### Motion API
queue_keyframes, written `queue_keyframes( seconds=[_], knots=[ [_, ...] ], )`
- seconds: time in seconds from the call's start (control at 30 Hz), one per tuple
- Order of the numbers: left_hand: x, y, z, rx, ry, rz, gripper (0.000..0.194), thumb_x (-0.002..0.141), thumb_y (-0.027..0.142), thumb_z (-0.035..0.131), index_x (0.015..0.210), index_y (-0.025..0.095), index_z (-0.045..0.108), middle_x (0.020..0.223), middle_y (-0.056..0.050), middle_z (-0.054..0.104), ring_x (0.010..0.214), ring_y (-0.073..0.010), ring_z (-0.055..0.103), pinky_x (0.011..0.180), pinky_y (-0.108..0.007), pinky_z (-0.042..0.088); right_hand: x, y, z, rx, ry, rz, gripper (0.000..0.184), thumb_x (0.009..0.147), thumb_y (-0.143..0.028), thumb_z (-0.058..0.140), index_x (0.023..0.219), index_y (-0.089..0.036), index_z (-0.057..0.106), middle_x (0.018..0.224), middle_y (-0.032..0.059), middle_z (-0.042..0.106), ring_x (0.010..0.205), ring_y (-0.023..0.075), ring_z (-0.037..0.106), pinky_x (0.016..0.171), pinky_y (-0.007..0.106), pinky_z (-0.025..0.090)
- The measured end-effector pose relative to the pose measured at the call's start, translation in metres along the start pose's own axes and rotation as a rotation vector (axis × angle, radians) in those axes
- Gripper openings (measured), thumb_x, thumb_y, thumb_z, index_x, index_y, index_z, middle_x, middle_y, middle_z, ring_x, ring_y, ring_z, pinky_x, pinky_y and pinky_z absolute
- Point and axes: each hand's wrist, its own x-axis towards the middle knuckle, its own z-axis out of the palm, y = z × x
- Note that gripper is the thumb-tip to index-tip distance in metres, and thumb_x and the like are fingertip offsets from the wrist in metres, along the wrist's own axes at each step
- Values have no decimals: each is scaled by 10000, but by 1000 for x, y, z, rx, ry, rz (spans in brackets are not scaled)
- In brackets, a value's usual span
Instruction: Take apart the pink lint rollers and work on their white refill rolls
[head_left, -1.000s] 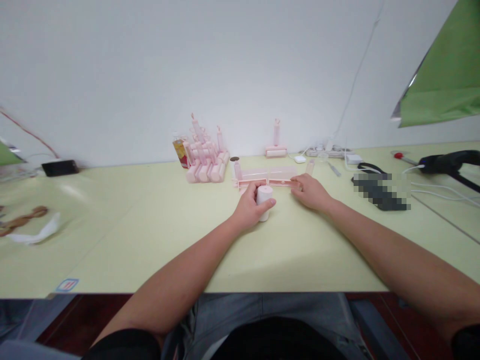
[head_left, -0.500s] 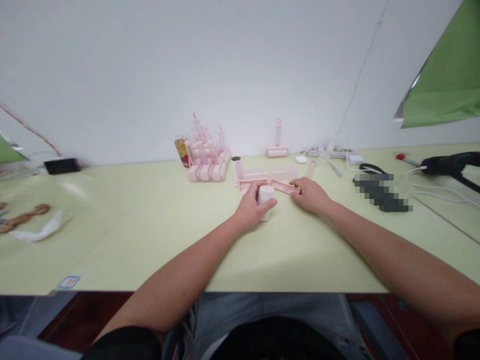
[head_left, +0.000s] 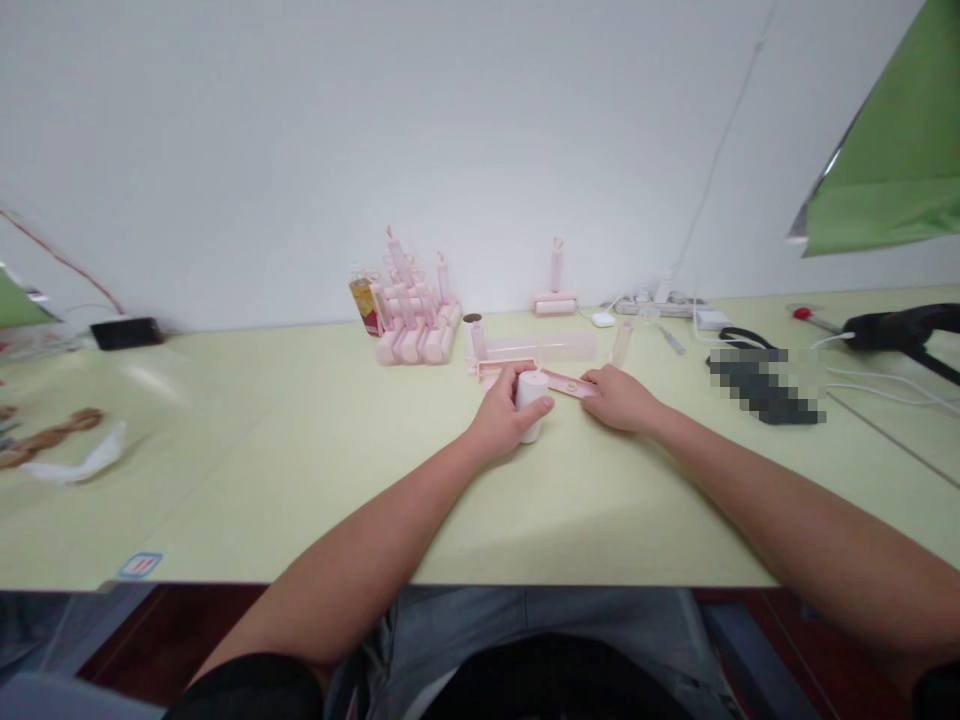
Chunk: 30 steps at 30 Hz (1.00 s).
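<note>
My left hand (head_left: 504,418) is wrapped round a white cylindrical roll (head_left: 533,384), which stands upright on the table. To its right, my right hand (head_left: 619,397) pinches the end of a slim pink plastic piece (head_left: 568,385) that has a small ring on it. A second pink plastic part (head_left: 508,370) lies just behind my left hand, partly hidden by it. Pink translucent cylinders (head_left: 566,347) lie behind both hands, and a pink handle piece (head_left: 622,343) rests beyond my right hand.
Several assembled pink lint rollers (head_left: 409,315) are grouped at the back, beside a yellow-red container (head_left: 365,305). Another lint roller (head_left: 555,290) leans near the wall. A power strip (head_left: 660,303), cables and a black tool (head_left: 900,335) are on the right; a phone (head_left: 126,333) stands left.
My right hand has shifted slightly, its fingers drawing in at the pink piece's end. My left hand and the white roll have stayed put.
</note>
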Motion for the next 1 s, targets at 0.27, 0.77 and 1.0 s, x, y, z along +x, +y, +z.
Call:
queue_keyframes(
  seconds=[0.27,0.77,1.0],
  knots=[
    [0,1,0,-9,0,13,524,814,403,707,1248,195,501,1060,-38,601,926,-183,558,821,-289,432,-2,-2,-10,217,62,33,278,809,-265,558,1001,-160,728,959,94,735,836,225,636,675,272,389],
    [5,-8,-1,33,42,-57,543,825,437,690,1256,194,468,981,-26,589,851,-160,546,752,-272,428,-21,-28,-4,741,24,11,238,857,-291,552,1064,-182,596,727,12,614,560,139,584,491,224,461],
    [3,-8,2,18,-48,-69,530,869,477,626,1289,212,439,929,-12,581,693,-128,542,637,-256,423,-24,-32,-5,888,29,-3,322,846,-321,588,1140,-192,582,605,-46,539,475,111,498,419,196,401]
  ],
)
